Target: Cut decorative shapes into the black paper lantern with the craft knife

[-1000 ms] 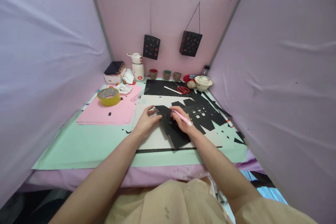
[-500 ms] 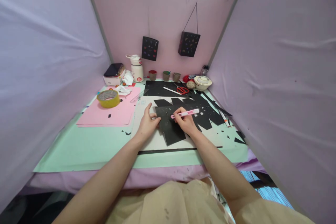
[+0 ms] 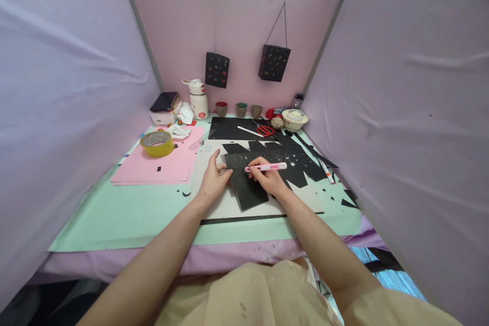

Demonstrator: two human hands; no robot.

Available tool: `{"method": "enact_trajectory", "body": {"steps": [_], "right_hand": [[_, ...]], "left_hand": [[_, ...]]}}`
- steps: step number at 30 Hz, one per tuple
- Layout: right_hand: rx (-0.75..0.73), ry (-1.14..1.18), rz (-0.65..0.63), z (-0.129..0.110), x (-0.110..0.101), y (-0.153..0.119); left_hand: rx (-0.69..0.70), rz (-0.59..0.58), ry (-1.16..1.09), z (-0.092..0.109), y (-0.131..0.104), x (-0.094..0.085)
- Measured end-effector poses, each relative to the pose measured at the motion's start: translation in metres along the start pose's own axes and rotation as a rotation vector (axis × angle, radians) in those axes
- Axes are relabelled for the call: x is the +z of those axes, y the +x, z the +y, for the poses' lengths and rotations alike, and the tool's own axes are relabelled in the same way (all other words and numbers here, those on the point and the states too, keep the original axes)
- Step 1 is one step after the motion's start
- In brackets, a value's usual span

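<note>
A sheet of black card (image 3: 250, 193) with flaps along its edges and small cut-outs lies on a pale board (image 3: 217, 209). My right hand (image 3: 267, 178) is closed around a pink and white craft knife (image 3: 273, 166), held like a pen. Its tip is over the left part of the card; the blade is too small to make out. My left hand (image 3: 216, 175) rests at the card's left edge, fingers apart, with the thumb touching the edge. Part of the card is hidden under my right hand.
Yellow tape (image 3: 157, 143) sits on pink paper (image 3: 153, 173) at the left. Red-handled scissors (image 3: 265, 131) and a white stick lie on black paper (image 3: 223, 129) behind. A bottle (image 3: 198, 104), small cups and a lidded bowl (image 3: 294, 119) line the back. Black scraps (image 3: 348, 202) lie right.
My right hand has shifted slightly left with the craft knife, whose tip is now further left over the card. My left hand has stayed nearly in place at the edge.
</note>
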State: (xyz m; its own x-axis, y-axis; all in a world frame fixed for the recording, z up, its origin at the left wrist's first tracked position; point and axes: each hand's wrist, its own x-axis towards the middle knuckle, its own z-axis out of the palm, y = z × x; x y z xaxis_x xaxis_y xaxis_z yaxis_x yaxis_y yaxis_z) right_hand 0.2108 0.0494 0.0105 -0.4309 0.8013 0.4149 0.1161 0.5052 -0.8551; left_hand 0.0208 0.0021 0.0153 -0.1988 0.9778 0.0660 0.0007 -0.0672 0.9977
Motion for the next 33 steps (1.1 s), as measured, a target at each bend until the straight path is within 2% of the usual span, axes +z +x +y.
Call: {"method": "enact_trajectory", "body": {"steps": [8, 18, 26, 33], "right_hand": [[-0.001, 0.036, 0.034, 0.0033, -0.0009, 0.001], [-0.038, -0.03, 0.0, 0.0002, -0.0006, -0.0004], [-0.059, -0.047, 0.01, -0.0019, -0.0018, -0.0003], [-0.076, -0.007, 0.108, -0.0006, -0.0041, -0.0007]], "left_hand": [[-0.016, 0.001, 0.0, -0.0011, 0.0003, 0.0001], [-0.024, 0.012, 0.0, -0.0049, 0.0023, -0.0002], [-0.025, 0.0, -0.004, 0.0001, -0.0017, 0.0015], [-0.026, -0.006, -0.008, 0.001, -0.0027, 0.0023]]}}
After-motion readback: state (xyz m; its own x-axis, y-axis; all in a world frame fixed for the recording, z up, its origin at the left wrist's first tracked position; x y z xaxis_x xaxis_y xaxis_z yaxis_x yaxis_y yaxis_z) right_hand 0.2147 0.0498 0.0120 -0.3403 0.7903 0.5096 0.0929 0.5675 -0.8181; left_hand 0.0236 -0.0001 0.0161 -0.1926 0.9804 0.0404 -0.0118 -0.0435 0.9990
